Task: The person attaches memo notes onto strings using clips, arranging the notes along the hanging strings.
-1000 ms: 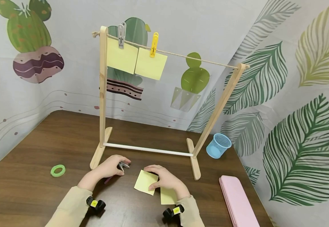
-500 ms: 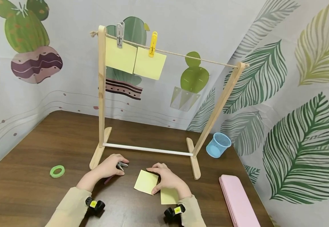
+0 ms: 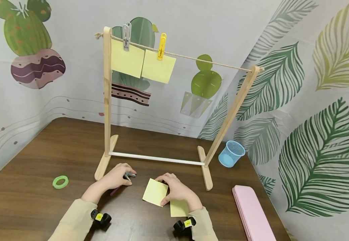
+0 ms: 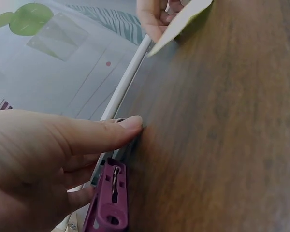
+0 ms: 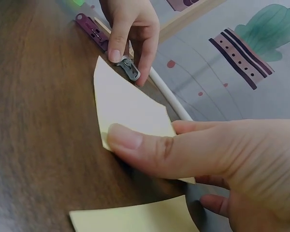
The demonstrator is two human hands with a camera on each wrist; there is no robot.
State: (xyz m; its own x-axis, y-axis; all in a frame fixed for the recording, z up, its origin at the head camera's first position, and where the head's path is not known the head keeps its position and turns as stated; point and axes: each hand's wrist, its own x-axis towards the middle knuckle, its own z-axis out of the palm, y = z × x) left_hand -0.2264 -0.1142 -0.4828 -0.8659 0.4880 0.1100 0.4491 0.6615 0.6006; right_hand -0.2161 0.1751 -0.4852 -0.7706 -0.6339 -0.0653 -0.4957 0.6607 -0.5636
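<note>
My left hand [image 3: 117, 175] pinches a grey clothespin [image 5: 129, 69] between thumb and fingers, low over the table. Just behind that hand lies a purple clothespin [image 4: 108, 198]. With thumb on top and fingers beneath, my right hand [image 3: 177, 189] pinches a yellow sticky note [image 5: 130, 96]; the note's free side tilts up in the right wrist view. A second yellow note [image 3: 179, 208] lies on the table under the right hand, partly covered by it. In the left wrist view the thumb mostly hides the grey clothespin.
Behind the hands stands a wooden frame [image 3: 107, 93] with a rope [image 3: 207, 62]. Grey [image 3: 126, 36] and yellow [image 3: 161, 47] clothespins hold two notes there. A green ring [image 3: 56, 185] lies left; a blue mesh cup [image 3: 229, 160] and pink case [image 3: 253, 211] are right.
My right hand has shifted its fingers on the near note, and the note's far edge has risen slightly. The left hand stays in place with the grey clothespin.
</note>
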